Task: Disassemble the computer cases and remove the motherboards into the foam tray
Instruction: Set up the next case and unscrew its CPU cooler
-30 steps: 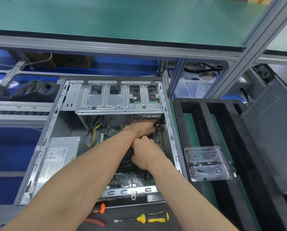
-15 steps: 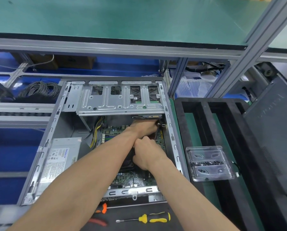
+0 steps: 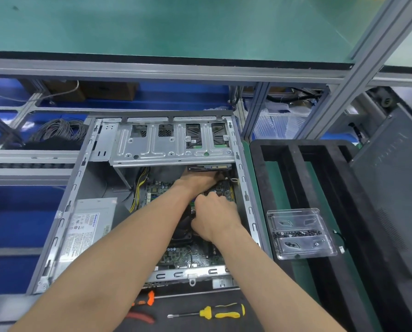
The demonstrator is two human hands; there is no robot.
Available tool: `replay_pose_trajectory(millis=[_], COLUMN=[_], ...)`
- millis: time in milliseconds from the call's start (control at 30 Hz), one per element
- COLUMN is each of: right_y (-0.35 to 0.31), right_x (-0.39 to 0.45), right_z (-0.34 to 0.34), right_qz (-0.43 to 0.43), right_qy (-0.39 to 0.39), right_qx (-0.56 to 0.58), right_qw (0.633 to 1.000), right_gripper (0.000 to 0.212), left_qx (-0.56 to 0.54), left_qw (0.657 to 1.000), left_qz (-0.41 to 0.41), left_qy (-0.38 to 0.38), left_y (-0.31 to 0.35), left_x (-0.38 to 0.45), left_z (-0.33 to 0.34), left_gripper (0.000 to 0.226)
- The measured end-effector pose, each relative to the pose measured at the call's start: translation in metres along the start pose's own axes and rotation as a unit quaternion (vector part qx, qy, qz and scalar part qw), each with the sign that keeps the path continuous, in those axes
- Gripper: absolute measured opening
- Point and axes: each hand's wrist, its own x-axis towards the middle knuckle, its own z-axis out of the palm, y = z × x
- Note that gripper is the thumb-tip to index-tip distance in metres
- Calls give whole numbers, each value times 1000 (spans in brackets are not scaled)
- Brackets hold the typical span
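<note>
Hidden under both forearms — much of the motherboard (image 3: pixel 176 256); left hand (image 3: pixel 197 180) fingertips lost beneath the drive cage (image 3: pixel 171 144) — grip unreadable.

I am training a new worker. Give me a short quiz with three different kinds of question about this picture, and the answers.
1. True or false: the yellow-and-black screwdriver is held in the right hand.
2. Multiple choice: where is the clear plastic tray with the screws? A) inside the computer case; B) on the black foam tray, right of the case; C) on the power supply.
3. Fill in: both hands, the left hand farther in, reach over the green ____ inside the case.

Key: 1 false, it lies on the mat in front of the case; 2 B; 3 motherboard.
</note>
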Motion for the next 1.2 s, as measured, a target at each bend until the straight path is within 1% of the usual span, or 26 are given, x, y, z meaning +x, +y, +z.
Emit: replay_pose_trajectory(millis=[67, 100, 133, 167, 233, 333, 433, 500, 567, 667, 733, 800, 867, 933, 1033, 1067, 1100, 1133, 1200], right_y=[1, 1, 2, 4, 7, 10, 8, 7, 8, 11, 12, 12, 11, 10, 6, 3, -1, -4, -9], right_x=[-1, -3, -5, -7, -11, -15, -15, -14, -14, -19, -23, -28, -32, -34, -40, -42, -45, -48, -51], right_z=[-2, -4, -6, -7, -12, -21, -36, -46, -55, -62, -61, -56, -53, -53, -53, -51, -47, -41, -31], right_qz=[1, -1, -5, -10, -34, -74, -93, -103, -116, -132, -138, -138, -130, -117, -109, -115, -123, -133, -133], right_qy=[25, 33, 37, 33, 2, -75, -117, -126, -128, -118, -111, -104, -102, -104, -106, -108, -102, -84, -49], right_qx=[-22, -36, -54, -75, -120, -154, -147, -133, -113, -97, -94, -79, -47, -7, 77, 77, 51, 16, -28], right_qw=[999, 999, 998, 997, 992, 982, 978, 978, 979, 979, 980, 982, 985, 988, 985, 984, 986, 987, 989], right_gripper=[23, 23, 24, 25, 28, 34, 36, 34, 32, 31, 31, 30, 28, 26, 27, 26, 24, 21, 13], left_qx=[46, 40, 6, 0, -36, -72, -74, -79, -99, -116, -135, -184, -218, -207, -216, -208, -181, -145, -51], left_qw=[999, 999, 1000, 1000, 998, 992, 986, 982, 977, 969, 967, 962, 954, 954, 958, 961, 967, 972, 977], left_qz=[-3, 17, 19, 27, 46, 99, 147, 172, 190, 207, 198, 186, 198, 213, 189, 181, 179, 184, 206], left_qy=[-2, -4, -13, -5, -7, -3, -6, -9, 11, 63, 91, 82, 51, 31, -15, -29, -33, -25, 19], left_y=[-6, -7, -5, -3, -4, -5, -4, -2, 0, 3, 4, 7, 10, 12, 11, 10, 11, 12, 16], left_x=[-2, -3, -7, -13, -25, -47, -64, -79, -94, -106, -108, -111, -115, -120, -123, -123, -124, -122, -122], left_z=[1, 1, -3, -6, -11, -12, -13, -13, -12, -9, -8, -6, -6, -8, -14, -15, -16, -16, -18], left_gripper=[63, 55, 48, 44, 43, 43, 46, 48, 49, 38, 29, 25, 28, 31, 38, 38, 35, 30, 25])
